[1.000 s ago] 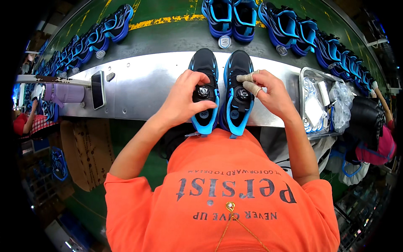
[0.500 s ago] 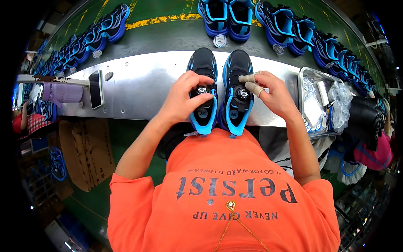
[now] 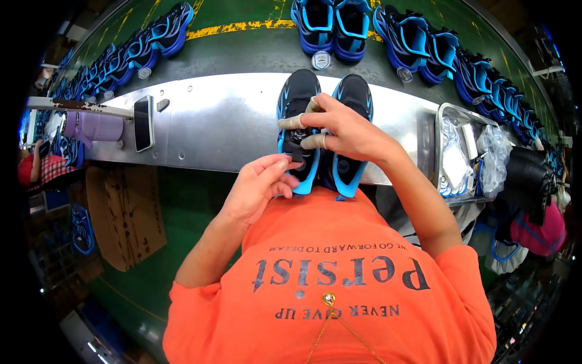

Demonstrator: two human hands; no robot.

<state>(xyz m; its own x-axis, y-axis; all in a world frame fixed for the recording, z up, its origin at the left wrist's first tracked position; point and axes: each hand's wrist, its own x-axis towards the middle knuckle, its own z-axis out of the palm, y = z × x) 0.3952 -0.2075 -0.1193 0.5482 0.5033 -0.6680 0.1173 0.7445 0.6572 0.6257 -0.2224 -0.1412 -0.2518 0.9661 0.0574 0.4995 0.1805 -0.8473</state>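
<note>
Two black sneakers with blue collars and lacing dials stand side by side on the steel bench edge, toes pointing away: the left sneaker (image 3: 299, 85) and the right sneaker (image 3: 353, 91). My right hand (image 3: 354, 130), with tape-like covers on several fingers, reaches across the right sneaker. Its fingers close around the dial area of the left sneaker, partly hiding it. Low at that shoe's opening, my left hand (image 3: 259, 185) pinches the dark top of the tongue (image 3: 296, 156) between thumb and forefinger.
Along the green-floored line beyond the steel bench (image 3: 212, 115) stand several matching sneakers (image 3: 318, 27). A phone (image 3: 143, 123) and a purple bottle (image 3: 97, 127) sit at left. On the right is a metal tray (image 3: 442, 151) of tags and plastic; below left, a cardboard box (image 3: 126, 218).
My right hand has moved left from the right sneaker's dial to the left sneaker's. My left hand has left that dial and come down nearer me to the tongue.
</note>
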